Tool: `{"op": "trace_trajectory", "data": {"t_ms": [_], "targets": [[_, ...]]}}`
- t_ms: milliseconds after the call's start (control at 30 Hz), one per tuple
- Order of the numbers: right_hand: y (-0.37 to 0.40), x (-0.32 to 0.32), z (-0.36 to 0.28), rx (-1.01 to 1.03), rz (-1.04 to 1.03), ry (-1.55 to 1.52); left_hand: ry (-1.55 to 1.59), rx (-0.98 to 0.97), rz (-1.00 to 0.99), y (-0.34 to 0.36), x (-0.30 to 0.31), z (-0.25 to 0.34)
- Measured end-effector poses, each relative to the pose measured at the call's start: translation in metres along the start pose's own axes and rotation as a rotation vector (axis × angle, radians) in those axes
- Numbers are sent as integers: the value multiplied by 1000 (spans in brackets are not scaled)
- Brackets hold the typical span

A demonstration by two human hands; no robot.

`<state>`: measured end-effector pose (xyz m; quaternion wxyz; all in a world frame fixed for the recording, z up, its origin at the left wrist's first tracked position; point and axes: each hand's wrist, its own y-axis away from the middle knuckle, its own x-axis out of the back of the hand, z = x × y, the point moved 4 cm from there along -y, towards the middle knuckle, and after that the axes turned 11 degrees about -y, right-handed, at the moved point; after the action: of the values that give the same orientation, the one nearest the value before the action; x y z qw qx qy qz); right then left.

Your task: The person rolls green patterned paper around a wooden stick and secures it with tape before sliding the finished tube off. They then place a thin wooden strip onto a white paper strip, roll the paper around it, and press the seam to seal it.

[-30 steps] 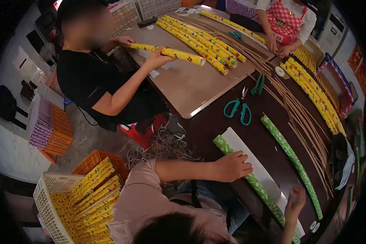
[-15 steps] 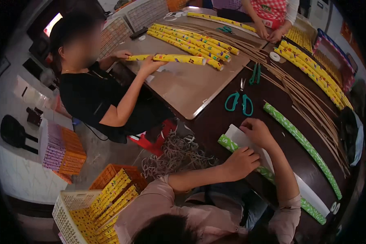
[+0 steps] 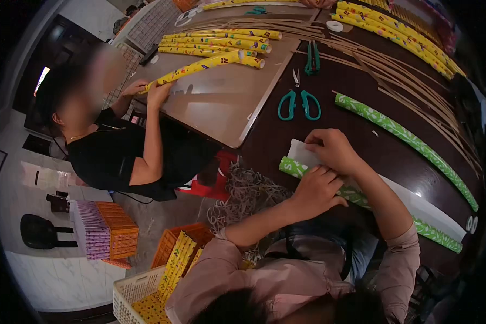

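A roll of green patterned wrapping paper [image 3: 437, 238] lies along the table's near edge, with a strip of its white underside [image 3: 416, 197] unrolled beside it. My left hand [image 3: 319, 190] is curled over the roll near its left end, fingers bent on it. Just beyond, my right hand [image 3: 333, 149] pinches the loose white edge between thumb and fingers. Part of the roll is hidden under my hands and right forearm. A second green roll [image 3: 405, 139] lies farther off to the right. Teal-handled scissors [image 3: 298, 102] lie open beyond my hands.
Green snips [image 3: 312, 58], brown strips [image 3: 383, 70], yellow rolls [image 3: 216, 42] and a tape roll [image 3: 335, 26] lie across the table. At left, a person in black [image 3: 108, 156] holds a yellow roll [image 3: 194, 67]. Crates [image 3: 140, 291] and tangled strips [image 3: 248, 186] are on the floor.
My view has shifted, and the far person's hands have mostly left the frame. The person in black has tilted the yellow roll upward. My hands keep nearly the same hold on the green roll.
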<state>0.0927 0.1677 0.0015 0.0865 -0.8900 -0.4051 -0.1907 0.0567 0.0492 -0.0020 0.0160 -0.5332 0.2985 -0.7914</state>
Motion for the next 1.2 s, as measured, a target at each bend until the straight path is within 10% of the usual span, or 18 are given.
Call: {"op": "trace_trajectory", "data": {"t_ms": [167,367,667,1200], "targets": [[1,0,4,24,65,-148,23,-43,68,-3,13,-8],[2,-1,4,55,68,-85,-230,467,184,27,37,-73],[2,-3,3,53,45,-33,460,910,137,28,31,-93],[9,-22,-22,653,343,503,732,939,304,23,27,-98]]}}
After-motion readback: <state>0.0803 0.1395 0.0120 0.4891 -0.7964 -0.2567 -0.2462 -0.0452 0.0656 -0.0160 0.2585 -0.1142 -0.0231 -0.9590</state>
